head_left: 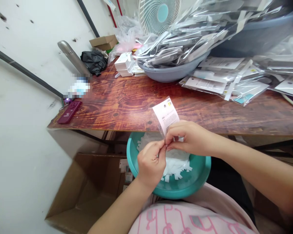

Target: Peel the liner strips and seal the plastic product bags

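Observation:
A clear plastic packet with a printed white card (166, 113) stands up between my hands, its lower end pinched by both. My left hand (151, 160) is closed, with thumb and forefinger on the packet's bottom edge. Against it, the fingertips of my right hand (189, 138) grip the packet from the right side. Under both hands a teal basin (202, 177) rests at my lap, holding a heap of white paper strips (177, 167). My fingers hide the packet's lower part.
On the wooden table (117, 97) stands a grey-blue basin (158, 74) piled with plastic packets. More packets (224, 81) lie to its right. A fan (162, 14) is behind, a dark red phone (69, 112) at the left corner. Below left is a cardboard box (88, 182).

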Tool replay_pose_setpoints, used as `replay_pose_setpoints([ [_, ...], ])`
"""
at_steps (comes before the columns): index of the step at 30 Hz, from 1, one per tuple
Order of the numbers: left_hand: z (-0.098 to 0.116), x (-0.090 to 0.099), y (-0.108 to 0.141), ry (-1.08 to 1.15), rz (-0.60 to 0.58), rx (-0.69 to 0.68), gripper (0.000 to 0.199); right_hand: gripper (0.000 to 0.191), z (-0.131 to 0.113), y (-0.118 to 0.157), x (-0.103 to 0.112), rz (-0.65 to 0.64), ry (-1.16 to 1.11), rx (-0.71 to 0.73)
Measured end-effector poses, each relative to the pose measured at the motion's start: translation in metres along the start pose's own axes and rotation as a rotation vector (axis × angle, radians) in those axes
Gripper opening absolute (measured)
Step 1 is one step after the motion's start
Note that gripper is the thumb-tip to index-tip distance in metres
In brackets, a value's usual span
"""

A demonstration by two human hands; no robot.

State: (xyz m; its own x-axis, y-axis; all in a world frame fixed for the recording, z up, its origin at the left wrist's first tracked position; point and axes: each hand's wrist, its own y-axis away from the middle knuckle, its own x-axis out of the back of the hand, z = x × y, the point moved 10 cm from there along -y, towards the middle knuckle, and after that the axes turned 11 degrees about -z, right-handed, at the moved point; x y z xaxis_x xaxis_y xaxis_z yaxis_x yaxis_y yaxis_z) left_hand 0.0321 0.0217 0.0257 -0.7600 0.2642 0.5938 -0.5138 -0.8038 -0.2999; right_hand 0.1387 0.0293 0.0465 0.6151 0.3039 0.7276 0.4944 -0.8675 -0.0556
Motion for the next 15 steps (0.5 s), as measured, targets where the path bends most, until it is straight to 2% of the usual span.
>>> replay_pose_setpoints([
  [4, 0.001, -0.001, 0.004, -0.055, -0.002, -0.019, 0.026, 0.007, -0.004, -0.008, -0.003, -0.08, 0.138, -0.037],
  [9, 0.003, -0.001, 0.005, -0.084, -0.002, -0.041, 0.027, 0.011, -0.014, -0.012, -0.012, -0.166, 0.206, 0.048],
  [13, 0.0, 0.003, 0.003, -0.028, 0.031, -0.019, 0.025, 0.013, -0.018, -0.008, -0.012, -0.109, 0.164, 0.109],
  [15, -0.006, 0.007, 0.002, 0.029, 0.07, 0.021, 0.023, 0.013, -0.021, 0.003, -0.005, -0.057, 0.061, 0.139],
])
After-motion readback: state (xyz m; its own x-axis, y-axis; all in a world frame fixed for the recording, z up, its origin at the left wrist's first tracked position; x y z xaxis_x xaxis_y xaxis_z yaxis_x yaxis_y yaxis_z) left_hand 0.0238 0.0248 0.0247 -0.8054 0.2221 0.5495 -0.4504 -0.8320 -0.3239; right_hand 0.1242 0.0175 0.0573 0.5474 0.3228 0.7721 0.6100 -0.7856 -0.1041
